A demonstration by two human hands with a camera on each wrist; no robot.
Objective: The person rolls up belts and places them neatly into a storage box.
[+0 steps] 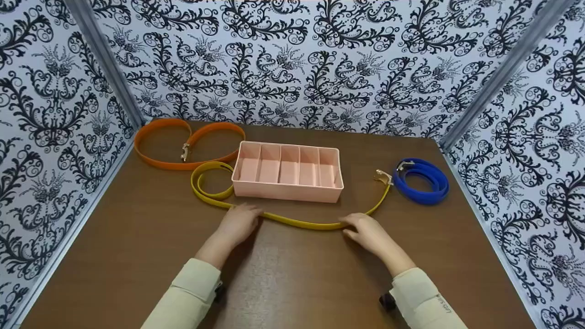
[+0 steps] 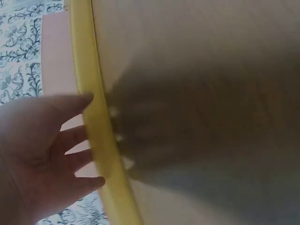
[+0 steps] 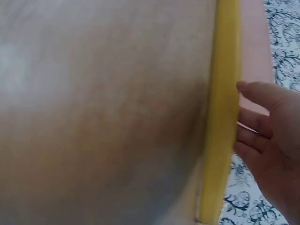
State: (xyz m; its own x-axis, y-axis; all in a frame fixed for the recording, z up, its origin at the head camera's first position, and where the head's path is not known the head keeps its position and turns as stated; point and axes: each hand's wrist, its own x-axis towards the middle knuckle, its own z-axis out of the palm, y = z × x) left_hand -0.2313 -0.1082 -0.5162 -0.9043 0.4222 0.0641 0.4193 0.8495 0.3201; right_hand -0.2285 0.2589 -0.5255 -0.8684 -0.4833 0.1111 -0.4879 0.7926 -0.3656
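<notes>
A long yellow belt (image 1: 304,224) with a gold-coloured buckle (image 1: 385,177) stands on its edge in a curve before the pink box (image 1: 285,192); its left end loops round. Near the loop, my left hand (image 1: 238,221) holds the belt. In the left wrist view, the thumb lies against its near face and some fingers pass behind it. My right hand (image 1: 369,230) holds the belt towards its buckle end. Its thumb (image 3: 260,92) meets the belt's upper edge, and the other fingertips are hidden behind the strap.
The pink box has several compartments side by side. An orange belt (image 1: 180,166) lies in open loops at the back left, close to the box. A coiled blue belt (image 1: 422,196) lies at the right. Patterned walls (image 1: 283,68) enclose the brown table (image 1: 292,274).
</notes>
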